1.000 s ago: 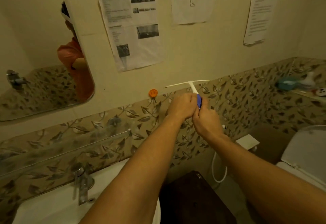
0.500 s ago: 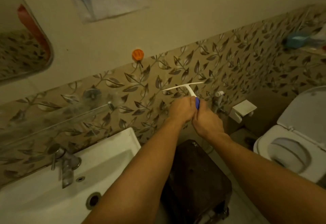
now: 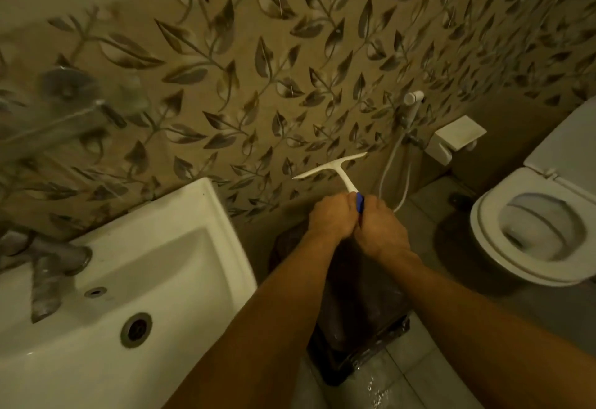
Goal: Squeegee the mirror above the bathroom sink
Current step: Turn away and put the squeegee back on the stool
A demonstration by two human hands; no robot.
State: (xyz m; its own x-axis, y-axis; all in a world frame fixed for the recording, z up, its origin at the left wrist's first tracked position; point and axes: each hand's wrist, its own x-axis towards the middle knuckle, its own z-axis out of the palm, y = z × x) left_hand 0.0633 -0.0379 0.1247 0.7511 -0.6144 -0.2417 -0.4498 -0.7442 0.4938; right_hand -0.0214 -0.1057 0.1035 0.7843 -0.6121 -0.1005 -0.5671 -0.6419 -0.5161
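Observation:
A white T-shaped squeegee (image 3: 335,168) with a blue grip points up and away, its blade level in front of the leaf-patterned wall tiles. My left hand (image 3: 330,216) and my right hand (image 3: 382,226) are pressed together around its handle, to the right of the white sink (image 3: 206,247) and above a dark bin. The mirror is out of view.
A dark bin with a plastic liner (image 3: 358,305) stands on the floor under my hands. A toilet with its lid up (image 3: 535,231) is at the right. A bidet sprayer and hose (image 3: 400,150) hang on the wall. The tap (image 3: 48,273) and a glass shelf (image 3: 58,118) are at the left.
My view has tilted down, so the mirror and wall papers have left the frame. Both hands have come down with the squeegee, from wall height to above the bin.

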